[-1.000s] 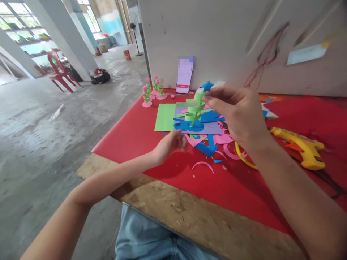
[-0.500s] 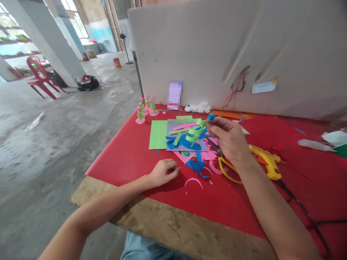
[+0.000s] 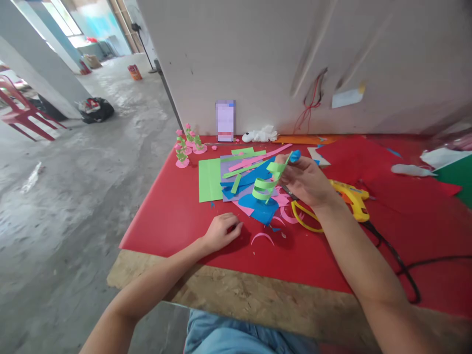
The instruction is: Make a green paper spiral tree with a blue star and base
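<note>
My right hand [image 3: 306, 179] pinches the top of a green paper spiral tree [image 3: 267, 182] with a blue star tip [image 3: 295, 156]. The tree stands tilted on a blue paper base [image 3: 254, 202]. My left hand [image 3: 220, 231] rests on the red table cover [image 3: 177, 216] with its fingers curled, a little in front and to the left of the tree; whether it holds anything is hidden. Under and behind the tree lies a heap of green, blue, purple and pink paper pieces [image 3: 239, 172].
A yellow glue gun [image 3: 350, 196] with a black cord [image 3: 398, 260] lies to the right. Scissors with yellow handles [image 3: 304, 219] lie beside my right wrist. Small finished paper trees with pink tops [image 3: 186, 145] stand at the back left. A phone [image 3: 225, 120] leans on the grey board.
My right hand has drawn the spiral tree nearer and slightly right, tilting it. My left hand has come down onto the red cover and stays there. The camera has swung right.
</note>
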`<state>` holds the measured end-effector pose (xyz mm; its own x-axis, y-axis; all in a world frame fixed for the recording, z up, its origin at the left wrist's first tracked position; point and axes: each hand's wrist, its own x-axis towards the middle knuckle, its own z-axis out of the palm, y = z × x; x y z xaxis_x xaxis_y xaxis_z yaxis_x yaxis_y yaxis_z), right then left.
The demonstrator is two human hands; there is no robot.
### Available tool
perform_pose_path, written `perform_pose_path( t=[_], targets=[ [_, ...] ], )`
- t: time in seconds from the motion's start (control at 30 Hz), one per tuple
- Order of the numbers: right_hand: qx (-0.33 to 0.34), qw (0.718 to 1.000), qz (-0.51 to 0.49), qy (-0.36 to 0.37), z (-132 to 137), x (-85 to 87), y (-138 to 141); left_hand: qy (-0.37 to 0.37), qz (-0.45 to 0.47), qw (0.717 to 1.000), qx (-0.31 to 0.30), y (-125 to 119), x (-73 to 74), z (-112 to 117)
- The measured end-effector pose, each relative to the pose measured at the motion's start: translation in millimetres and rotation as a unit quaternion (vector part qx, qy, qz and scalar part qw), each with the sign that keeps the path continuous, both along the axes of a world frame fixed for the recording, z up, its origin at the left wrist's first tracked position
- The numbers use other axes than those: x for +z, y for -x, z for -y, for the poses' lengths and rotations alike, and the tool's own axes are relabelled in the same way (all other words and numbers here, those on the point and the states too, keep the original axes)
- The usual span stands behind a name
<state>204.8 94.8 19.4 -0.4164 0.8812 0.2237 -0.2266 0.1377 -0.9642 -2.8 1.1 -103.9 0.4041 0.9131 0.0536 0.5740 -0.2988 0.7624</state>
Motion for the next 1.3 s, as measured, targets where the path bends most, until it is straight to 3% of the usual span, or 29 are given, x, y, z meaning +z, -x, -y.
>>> perform_pose_path(
  t=[0.17, 0.33, 0.43, 0.53, 0.57, 0.63, 0.67, 0.7, 0.77, 0.87, 0.97, 1.2, 1.3],
  targets=[
    [0.015, 1.0, -0.012, 0.011, -5.3, -2.0, -6.7, 0.012, 0.06, 0.998, 0.014, -0.3, 8.2, 1.4],
    [0.002, 0.999, -0.028, -0.016, -2.9, 4.2, -10.1, 0.072, 0.152, 0.985, 0.037, -2.5, 19.4, 5.5],
    [-0.022, 0.998, -0.038, -0.049, 0.4, 11.4, -12.7, 0.126, 0.238, 0.961, 0.061, -14.1, 31.1, 10.4],
    [-0.076, 0.991, -0.066, -0.093, 1.9, 22.3, -14.3, 0.181, 0.342, 0.918, 0.087, -34.0, 57.9, 9.3],
    [-0.095, 0.987, -0.076, -0.106, 1.9, 26.9, -13.6, 0.208, 0.383, 0.895, 0.092, -40.5, 71.0, 6.2],
    [-0.122, 0.98, -0.085, -0.134, 1.5, 37.0, -9.3, 0.324, 0.554, 0.756, 0.129, -50.6, 100.9, -4.5],
    [-0.13, 0.976, -0.082, -0.152, 1.4, 42.0, -5.9, 0.348, 0.6, 0.707, 0.137, -54.0, 115.7, -11.3],
    [-0.138, 0.972, -0.076, -0.175, 1.3, 46.5, -1.8, 0.359, 0.629, 0.676, 0.135, -56.5, 129.2, -18.6],
    [-0.154, 0.962, -0.06, -0.216, 1.7, 52.7, 7.3, 0.356, 0.659, 0.648, 0.136, -59.3, 149.1, -32.5],
    [-0.175, 0.954, -0.042, -0.242, 3.0, 53.6, 20.1, 0.355, 0.677, 0.63, 0.138, -59.7, 159.3, -47.6],
    [-0.208, 0.943, -0.025, -0.257, 4.8, 48.2, 28.9, 0.367, 0.679, 0.621, 0.138, -55.9, 155.0, -55.5],
    [-0.219, 0.931, 0.052, -0.288, 9.1, 42.7, 38.3, 0.376, 0.646, 0.65, 0.138, -42.9, 144.9, -63.4],
    [-0.206, 0.936, 0.054, -0.279, 9.0, 40.1, 41.3, 0.38, 0.652, 0.637, 0.153, -41.0, 143.9, -64.1]
  ],
)
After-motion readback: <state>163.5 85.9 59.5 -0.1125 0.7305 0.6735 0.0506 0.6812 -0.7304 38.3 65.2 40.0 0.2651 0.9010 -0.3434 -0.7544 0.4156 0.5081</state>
